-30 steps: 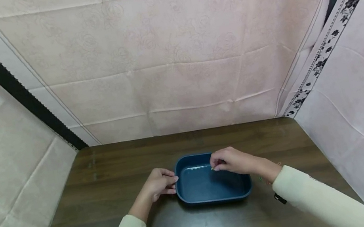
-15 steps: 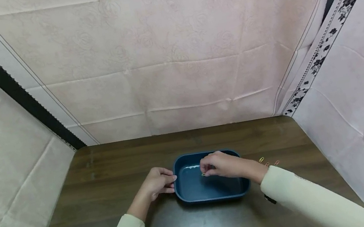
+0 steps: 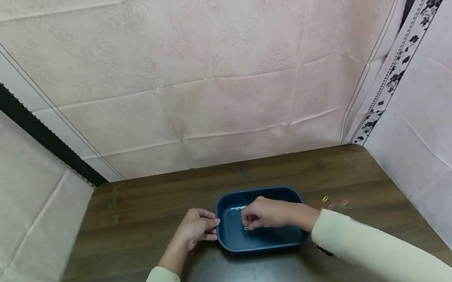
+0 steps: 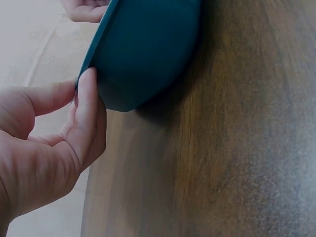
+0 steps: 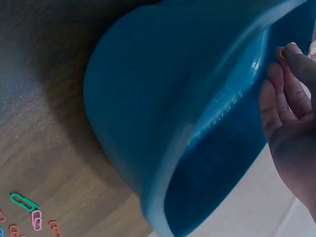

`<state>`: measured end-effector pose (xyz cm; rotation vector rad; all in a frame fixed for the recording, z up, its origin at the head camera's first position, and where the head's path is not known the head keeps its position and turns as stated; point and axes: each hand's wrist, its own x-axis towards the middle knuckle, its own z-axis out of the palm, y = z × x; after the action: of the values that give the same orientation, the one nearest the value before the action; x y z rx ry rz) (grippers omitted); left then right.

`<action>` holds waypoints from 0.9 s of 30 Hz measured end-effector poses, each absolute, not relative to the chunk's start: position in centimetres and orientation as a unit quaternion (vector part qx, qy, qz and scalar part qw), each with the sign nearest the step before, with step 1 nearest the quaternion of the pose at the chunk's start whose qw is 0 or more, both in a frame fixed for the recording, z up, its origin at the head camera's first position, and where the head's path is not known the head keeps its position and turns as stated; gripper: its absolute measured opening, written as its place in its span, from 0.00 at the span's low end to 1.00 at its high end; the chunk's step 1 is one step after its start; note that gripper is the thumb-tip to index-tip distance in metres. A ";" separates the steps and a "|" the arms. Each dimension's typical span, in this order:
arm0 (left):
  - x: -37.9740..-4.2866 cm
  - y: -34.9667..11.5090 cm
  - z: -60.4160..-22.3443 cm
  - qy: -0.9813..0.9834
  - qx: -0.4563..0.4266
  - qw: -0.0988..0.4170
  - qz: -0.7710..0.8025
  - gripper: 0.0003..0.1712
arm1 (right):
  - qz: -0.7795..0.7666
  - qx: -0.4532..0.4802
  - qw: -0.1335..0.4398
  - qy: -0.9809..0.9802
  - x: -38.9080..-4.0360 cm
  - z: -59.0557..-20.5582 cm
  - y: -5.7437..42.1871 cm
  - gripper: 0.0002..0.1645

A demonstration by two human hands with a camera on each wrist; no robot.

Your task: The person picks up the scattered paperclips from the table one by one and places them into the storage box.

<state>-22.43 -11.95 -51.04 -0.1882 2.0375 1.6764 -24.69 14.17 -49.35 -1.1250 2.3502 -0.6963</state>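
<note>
A dark blue rectangular basin (image 3: 266, 248) stands on the wooden table in the head view. My left hand (image 3: 197, 225) pinches its left rim between thumb and fingers, which the left wrist view shows close up at the basin's wall (image 4: 143, 59). Over the inside of the basin is my right hand (image 3: 270, 212), holding a small yellow paper clip (image 3: 247, 228) between thumb and fingertips. In the right wrist view, most of that yellow paper clip (image 5: 282, 53) is hidden by the fingers.
To the right of the basin, several loose paper clips lie on the tabletop, among them a yellow one (image 3: 325, 198), a green one (image 5: 23, 202), a pink one (image 5: 36, 220) and an orange one (image 5: 55, 228). Pale cloth (image 3: 213, 63) hangs behind the table.
My right hand has moved left and nearer to me over the basin with the yellow paper clip. Loose clips at the right have come into view. The left hand stays at the rim.
</note>
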 end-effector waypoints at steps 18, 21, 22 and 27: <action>-22.6 -11.9 -51.1 0.743 -0.073 0.248 0.618 0.14 | -0.210 -0.454 0.255 0.828 -25.3 -49.1 12.0 0.02; -22.7 -11.9 -51.1 0.743 -0.077 0.250 0.616 0.13 | -0.197 -0.455 0.258 0.829 -25.5 -49.4 11.6 0.03; -22.7 -11.9 -51.1 0.744 -0.078 0.251 0.615 0.13 | -0.191 -0.457 0.258 0.829 -25.5 -49.5 11.4 0.03; -22.7 -11.9 -51.1 0.744 -0.084 0.253 0.613 0.14 | -0.175 -0.467 0.257 0.828 -25.7 -49.8 10.7 0.02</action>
<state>-22.72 -11.87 -51.12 -0.2277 2.0222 1.6659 -25.74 10.70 -49.76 -1.2665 2.2468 -0.4753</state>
